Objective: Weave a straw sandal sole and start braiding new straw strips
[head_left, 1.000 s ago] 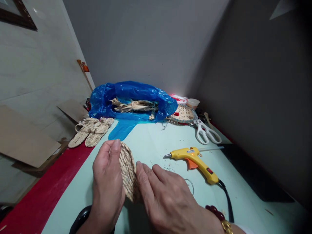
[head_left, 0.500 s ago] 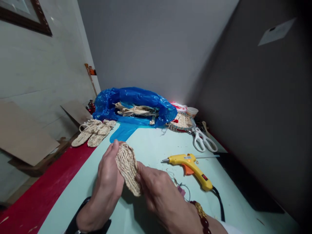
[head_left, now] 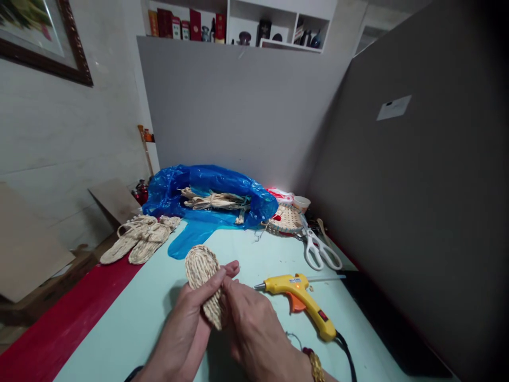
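A small woven straw shoe sole (head_left: 202, 265) is held up above the pale green table covering. Its rounded end points away from me. My left hand (head_left: 199, 307) is wrapped round it from below, the thumb lying across its face. At the sole's right edge, my right hand (head_left: 254, 318) has its fingers pinched beside the left thumb; the fingertips are partly hidden. A yellow glue gun (head_left: 300, 294) with an orange trigger lies to the right, its nozzle toward my hands and a glue stick in its back.
Finished straw sandals (head_left: 149, 241) lie at the left edge. Behind, a blue plastic bag (head_left: 163, 193) holds a bundle of straw (head_left: 214, 200). White scissors (head_left: 320, 254) rest by a woven basket (head_left: 287, 220). Grey panels (head_left: 238, 106) stand behind and to the right; a black mat (head_left: 382, 313) lies at right.
My left hand has shifted its grip, bringing its thumb across the sole's face. My right fingers stay at the right edge. The view has tilted up, showing shelves.
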`<state>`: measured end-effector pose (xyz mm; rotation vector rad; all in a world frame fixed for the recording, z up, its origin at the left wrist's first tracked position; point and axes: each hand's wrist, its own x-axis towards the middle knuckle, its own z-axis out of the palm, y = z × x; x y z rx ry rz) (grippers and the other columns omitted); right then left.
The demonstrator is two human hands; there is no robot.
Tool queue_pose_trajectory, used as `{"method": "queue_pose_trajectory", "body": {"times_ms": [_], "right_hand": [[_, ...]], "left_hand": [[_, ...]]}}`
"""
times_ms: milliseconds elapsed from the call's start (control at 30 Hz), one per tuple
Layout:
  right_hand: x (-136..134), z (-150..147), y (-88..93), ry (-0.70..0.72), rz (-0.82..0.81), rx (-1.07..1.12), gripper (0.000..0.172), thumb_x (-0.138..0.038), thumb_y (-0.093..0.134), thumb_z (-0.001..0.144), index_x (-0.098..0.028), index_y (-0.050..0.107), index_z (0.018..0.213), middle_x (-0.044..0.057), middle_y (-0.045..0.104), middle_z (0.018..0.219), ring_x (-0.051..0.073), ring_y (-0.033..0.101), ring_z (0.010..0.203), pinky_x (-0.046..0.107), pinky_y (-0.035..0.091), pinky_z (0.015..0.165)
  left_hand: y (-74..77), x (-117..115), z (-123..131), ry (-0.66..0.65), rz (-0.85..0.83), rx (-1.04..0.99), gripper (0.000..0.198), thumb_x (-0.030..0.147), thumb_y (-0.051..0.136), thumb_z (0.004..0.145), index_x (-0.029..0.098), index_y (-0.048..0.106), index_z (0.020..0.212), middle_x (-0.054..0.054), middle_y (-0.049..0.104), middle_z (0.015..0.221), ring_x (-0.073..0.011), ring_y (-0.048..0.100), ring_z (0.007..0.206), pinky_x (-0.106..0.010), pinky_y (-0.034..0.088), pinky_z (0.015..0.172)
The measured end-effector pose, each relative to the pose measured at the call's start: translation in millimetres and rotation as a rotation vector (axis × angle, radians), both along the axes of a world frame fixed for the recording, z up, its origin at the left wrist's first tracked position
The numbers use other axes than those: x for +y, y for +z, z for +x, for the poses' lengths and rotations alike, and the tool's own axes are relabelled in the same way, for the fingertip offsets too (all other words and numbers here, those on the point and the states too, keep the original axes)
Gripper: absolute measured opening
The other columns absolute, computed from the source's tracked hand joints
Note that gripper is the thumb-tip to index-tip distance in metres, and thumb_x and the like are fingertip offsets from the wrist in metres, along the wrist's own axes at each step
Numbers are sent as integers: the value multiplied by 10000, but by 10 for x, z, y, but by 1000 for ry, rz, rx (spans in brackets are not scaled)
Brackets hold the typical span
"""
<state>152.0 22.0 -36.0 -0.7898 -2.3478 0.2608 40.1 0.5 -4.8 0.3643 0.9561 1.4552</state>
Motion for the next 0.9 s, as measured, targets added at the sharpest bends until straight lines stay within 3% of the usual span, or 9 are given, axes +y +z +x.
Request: {"method": "queue_pose_trajectory", "body": {"times_ms": [133, 233, 267, 367, 533, 633, 767, 833, 900], "right_hand": [[-46, 5, 3, -61, 126, -225, 372, -55, 473, 682, -70, 591, 1035, 142, 667, 819, 275, 637, 671, 356, 502, 547], [-41, 84, 190, -47, 155, -198, 190, -126, 437, 844, -119, 622, 885, 97, 653, 731, 215, 586, 579, 310, 420, 505], [-18, 127, 269, -51, 122, -138, 230, -158, 403, 904, -139, 623, 841, 79, 647, 705, 193, 575, 568, 297, 410, 522], [110, 265, 498, -114, -93, 69, 304, -247, 413, 975, -169, 619, 765, 39, 652, 690, 149, 587, 599, 260, 401, 576], [341, 378, 727, -90, -350, 205, 183, -322, 552, 951, -175, 643, 890, 6, 667, 776, 126, 556, 661, 247, 391, 615], [417, 388, 724, 96, -560, 233, 241, -378, 563, 953, -167, 660, 887, 4, 649, 799, 123, 555, 705, 240, 405, 643], [463, 425, 615, 337, -1024, 365, 311, -459, 621, 900, -150, 618, 867, -38, 539, 648, 98, 488, 566, 227, 389, 564], [469, 451, 571, 337, -1105, 448, 334, -466, 682, 849, -139, 614, 832, -35, 534, 664, 95, 472, 593, 225, 381, 582], [469, 474, 551, 269, -1076, 501, 345, -456, 726, 810, -133, 612, 774, -29, 532, 685, 98, 451, 639, 228, 364, 608]], "left_hand": [[31, 8, -9, 33, -49, -46, 191, 115, 632, 831, 91, 763, 968, -145, 764, 1090, -231, 666, 1094, -276, 544, 897], [48, 5, -33, -42, -45, -43, 191, 156, 631, 846, 80, 768, 956, -145, 776, 1027, -242, 684, 1053, -273, 557, 863], [47, 0, -38, -64, -12, -38, 177, 171, 641, 846, 92, 774, 930, -131, 783, 986, -235, 694, 1022, -263, 562, 843], [31, -24, -30, -110, 100, -30, 110, 171, 683, 820, 151, 778, 872, -85, 787, 902, -214, 719, 908, -269, 575, 798], [28, -74, 36, -245, 79, 20, 84, 187, 730, 777, 172, 773, 848, -112, 783, 875, -277, 737, 853, -414, 579, 834], [68, -108, 94, -333, 38, 94, 71, 204, 766, 727, 169, 782, 786, -125, 774, 743, -286, 744, 710, -436, 602, 753], [107, -125, 150, -383, 6, 143, 81, 233, 793, 690, 182, 785, 751, -133, 777, 747, -304, 746, 688, -422, 610, 699], [89, -111, 151, -384, -9, 192, 136, 243, 816, 660, 175, 787, 774, -137, 778, 767, -300, 744, 717, -391, 602, 700], [47, -92, 136, -374, -28, 293, 171, 294, 830, 644, 165, 772, 740, -130, 768, 720, -267, 727, 672, -340, 584, 655]]}}
